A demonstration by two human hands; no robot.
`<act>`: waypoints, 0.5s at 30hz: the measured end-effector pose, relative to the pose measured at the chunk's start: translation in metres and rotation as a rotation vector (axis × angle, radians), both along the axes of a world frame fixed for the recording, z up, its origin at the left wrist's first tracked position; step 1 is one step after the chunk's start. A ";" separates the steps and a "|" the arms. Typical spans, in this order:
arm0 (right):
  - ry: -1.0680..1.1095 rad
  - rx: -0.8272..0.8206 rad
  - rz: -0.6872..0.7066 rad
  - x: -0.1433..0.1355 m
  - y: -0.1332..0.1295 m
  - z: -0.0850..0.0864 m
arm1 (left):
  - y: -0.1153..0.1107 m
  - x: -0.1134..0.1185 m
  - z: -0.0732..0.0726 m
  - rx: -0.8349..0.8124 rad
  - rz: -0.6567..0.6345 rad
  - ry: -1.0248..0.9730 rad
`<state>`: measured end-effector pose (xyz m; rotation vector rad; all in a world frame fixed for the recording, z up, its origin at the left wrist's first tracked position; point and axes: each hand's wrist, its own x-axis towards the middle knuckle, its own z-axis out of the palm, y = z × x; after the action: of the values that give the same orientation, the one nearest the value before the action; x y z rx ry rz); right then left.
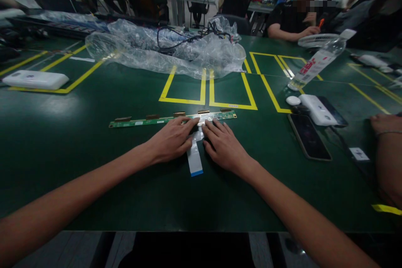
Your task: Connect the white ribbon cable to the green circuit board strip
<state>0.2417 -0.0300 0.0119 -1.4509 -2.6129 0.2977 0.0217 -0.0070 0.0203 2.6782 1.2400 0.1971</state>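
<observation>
A long, narrow green circuit board (141,122) lies across the green table (150,201). From its middle a white flat ribbon cable (194,159) with a blue end runs toward the table's front edge. My left hand (172,139) rests at the board's near edge, left of the cable, its fingertips at the joint of cable and board. On the cable's other side is my right hand (224,144), its fingers spread over the board's edge. Whether the left fingertips pinch anything is hard to make out.
Crumpled clear plastic (141,52) with black wires lies behind the board. On the right are a bottle (317,65), a white device (317,109), a phone (309,136) and another person's arm (387,155). A white box (36,80) lies left.
</observation>
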 end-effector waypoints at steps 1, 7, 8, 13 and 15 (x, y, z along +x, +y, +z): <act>0.001 -0.001 -0.002 -0.001 0.000 0.000 | 0.001 -0.002 0.000 -0.007 -0.004 -0.013; 0.020 0.011 -0.014 -0.003 -0.003 -0.002 | 0.005 -0.005 -0.003 0.005 -0.039 -0.040; 0.024 0.013 -0.017 -0.003 -0.003 -0.002 | 0.006 -0.005 -0.004 0.013 -0.051 -0.041; 0.071 0.021 -0.035 -0.002 -0.001 -0.003 | 0.007 -0.005 -0.008 0.100 -0.143 -0.001; 0.099 0.025 -0.044 -0.002 0.000 -0.003 | 0.006 -0.005 -0.009 0.135 -0.142 0.045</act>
<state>0.2392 -0.0299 0.0085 -1.4450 -2.4951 0.3223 0.0171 -0.0013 0.0109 2.8878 1.0788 0.2090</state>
